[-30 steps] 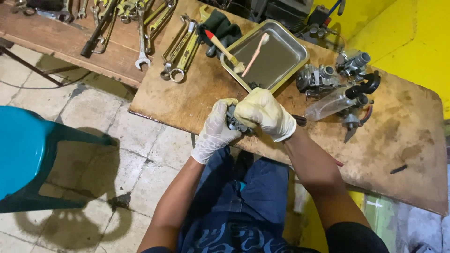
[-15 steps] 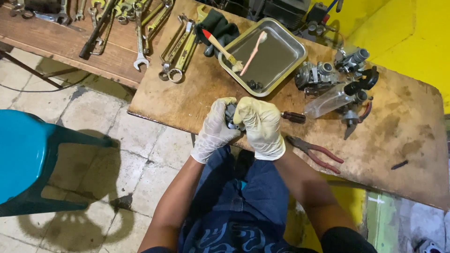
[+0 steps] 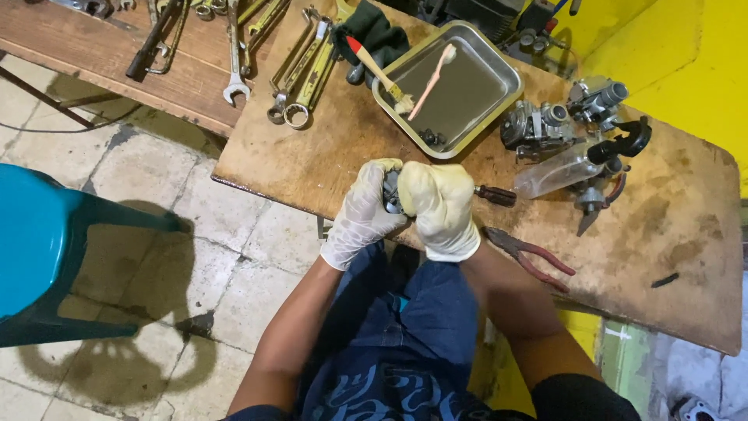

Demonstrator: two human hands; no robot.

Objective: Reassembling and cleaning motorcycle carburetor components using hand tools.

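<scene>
While both gloved hands' fingers grip a small metal part [image 3: 392, 192], a steel tray [image 3: 499, 97] lies beyond.

Bright, even light falls from above me. My teal plastic stool [image 3: 31, 257] throws a dark, soft-edged shadow on the grey tiled floor [image 3: 156, 203]. The shallow metal tray [image 3: 499, 93] shows mild glare. Focus is sharp; edges bow slightly.

A: Only view: head camera, pointing steeply down from above the table [image 3: 327, 148].

B: How close?

A: Near. Left hand [image 3: 360, 216] and right hand [image 3: 440, 204] sit mid-frame, lap below, floor [image 3: 202, 257] at left. No second view to overlap.
</scene>
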